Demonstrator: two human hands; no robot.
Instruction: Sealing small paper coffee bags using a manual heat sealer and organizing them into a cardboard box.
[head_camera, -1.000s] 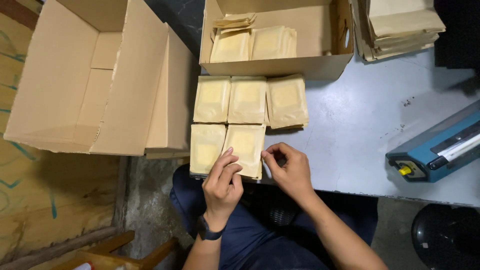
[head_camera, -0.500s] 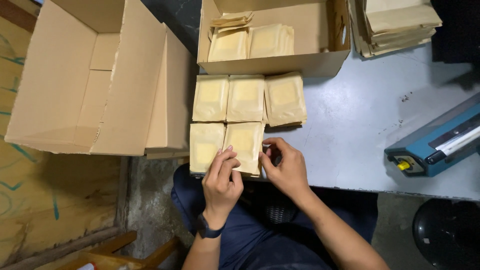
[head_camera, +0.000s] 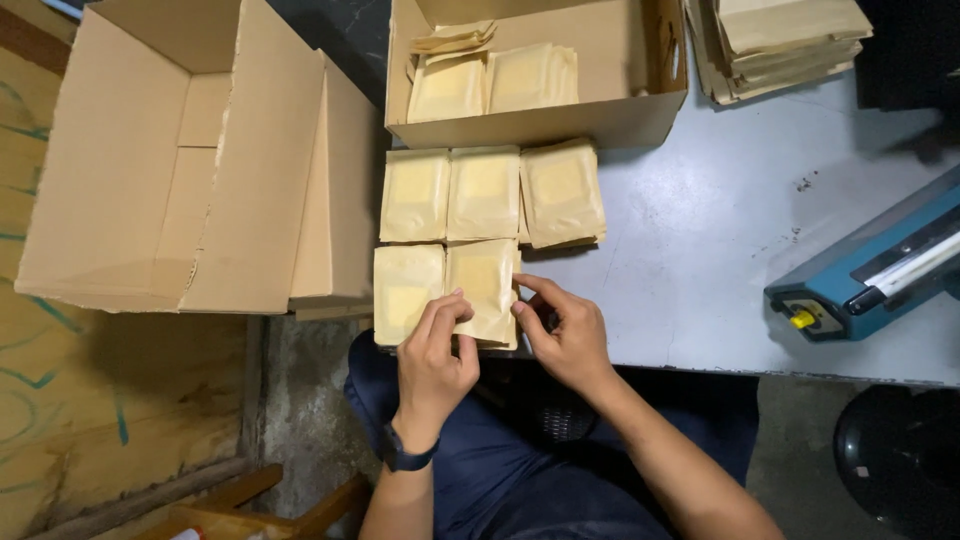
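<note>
Kraft-brown, flat, square paper pouch at the near edge of the grey bench, right-hand one of a front pair, touching its twin pouch on the left. Pinched at both lower corners: left hand with fingertips curled on the lower left part, right hand with thumb and forefinger closed on the right edge. Likely light, thin and slightly padded, bending easily; matte paper, so little slip. Best taken by the edges or corners, not the soft middle. Behind it a row of three similar brown pouches, then an open cardboard box holding more. Blue heat sealer near the right edge.

Against half a second ago: right hand shifted inward, closer to the pouch edge; left fingers more tightly curled; pouches unmoved.
</note>
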